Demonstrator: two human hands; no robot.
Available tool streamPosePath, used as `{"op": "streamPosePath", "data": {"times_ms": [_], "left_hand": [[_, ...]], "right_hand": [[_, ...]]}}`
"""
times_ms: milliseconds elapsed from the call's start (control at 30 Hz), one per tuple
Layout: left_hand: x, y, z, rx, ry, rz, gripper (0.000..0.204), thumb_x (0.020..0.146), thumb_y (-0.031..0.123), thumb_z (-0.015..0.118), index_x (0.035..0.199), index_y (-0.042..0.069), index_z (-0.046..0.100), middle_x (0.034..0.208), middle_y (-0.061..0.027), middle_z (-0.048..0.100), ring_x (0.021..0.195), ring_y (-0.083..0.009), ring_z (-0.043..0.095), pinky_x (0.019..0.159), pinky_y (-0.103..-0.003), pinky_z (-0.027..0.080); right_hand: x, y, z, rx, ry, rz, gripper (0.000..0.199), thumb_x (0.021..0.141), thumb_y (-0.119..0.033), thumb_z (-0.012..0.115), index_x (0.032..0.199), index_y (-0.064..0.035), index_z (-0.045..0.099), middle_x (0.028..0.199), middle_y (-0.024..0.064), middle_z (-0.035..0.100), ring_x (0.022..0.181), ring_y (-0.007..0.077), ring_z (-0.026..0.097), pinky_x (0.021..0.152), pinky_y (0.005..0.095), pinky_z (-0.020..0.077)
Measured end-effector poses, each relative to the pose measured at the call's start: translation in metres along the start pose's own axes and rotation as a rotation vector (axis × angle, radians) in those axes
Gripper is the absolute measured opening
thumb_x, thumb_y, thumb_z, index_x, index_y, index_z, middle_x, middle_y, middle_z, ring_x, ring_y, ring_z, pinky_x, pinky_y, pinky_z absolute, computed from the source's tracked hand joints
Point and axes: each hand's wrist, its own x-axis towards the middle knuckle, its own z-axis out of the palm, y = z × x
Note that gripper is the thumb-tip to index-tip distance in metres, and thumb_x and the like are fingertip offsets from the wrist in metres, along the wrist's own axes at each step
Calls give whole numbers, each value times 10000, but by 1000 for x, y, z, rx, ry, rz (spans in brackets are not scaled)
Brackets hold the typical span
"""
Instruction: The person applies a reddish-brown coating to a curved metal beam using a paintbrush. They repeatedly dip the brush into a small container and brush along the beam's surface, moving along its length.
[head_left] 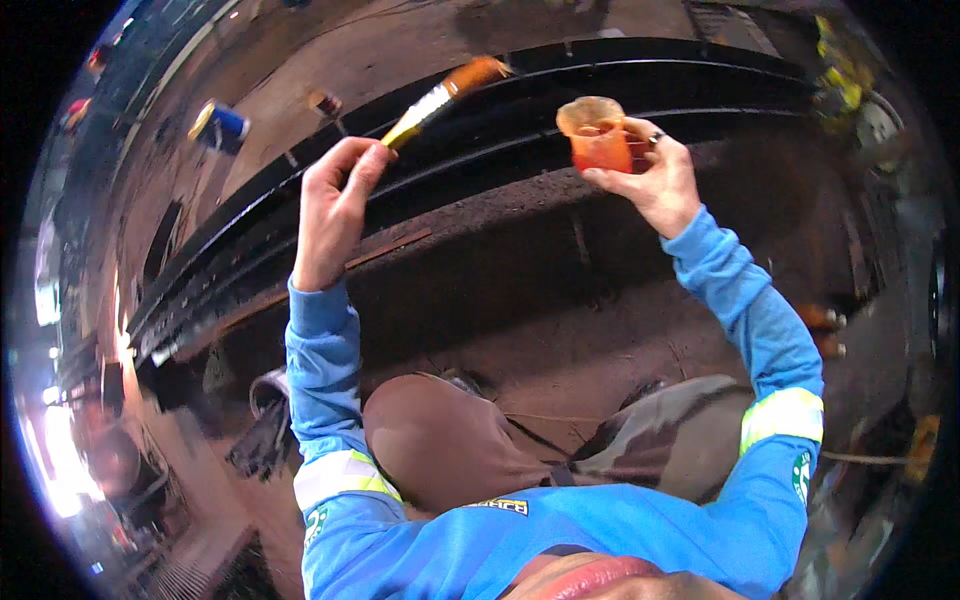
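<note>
My left hand (342,195) is closed round the yellow handle of a paintbrush (437,103), held up and tilted to the right. The brush has a silver ferrule, and its bristles are orange. On the other side, my right hand (655,175) grips a small cup (602,142) with fingers and thumb round its side. Orange-red colour coats the cup's wall, and its ragged rim is paler and see-through. Brush and cup are apart. Behind both hands a long black metal beam (480,165) runs across the view.
A blue and yellow can (220,127) and a small brown can-like thing (325,103) stand beyond the beam at left. Dark gloves or rags (262,440) lie left of my knees. Yellow-green material (840,85) is at the far right. A thin cord (865,459) lies at lower right.
</note>
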Motion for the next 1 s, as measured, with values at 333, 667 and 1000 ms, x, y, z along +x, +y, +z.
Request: {"op": "streamPosePath", "data": {"times_ms": [333,667,1000], "left_hand": [[-13,21,-59,209,424,277,283,1006,263,567,1170,43,636,936,3,617,774,-51,499,700,-205,396],[1,-26,21,355,184,311,197,962,155,629,1072,-8,652,860,-74,671,802,-109,594,714,-265,474],[64,-77,95,594,-47,350,270,961,273,585,1030,25,663,794,-201,655,706,-347,644,629,-405,479]], "right_hand": [[-34,10,-7,162,-93,-36,683,673,-119,898,1250,30,563,1105,129,660,1012,196,648,888,316,552],[-105,36,-12,99,-142,55,627,660,-94,881,1212,-7,596,1106,94,623,1023,190,625,930,318,506],[-127,17,-13,104,-158,34,615,649,-95,895,1190,-31,610,1122,85,598,1017,193,626,898,314,522]]}}
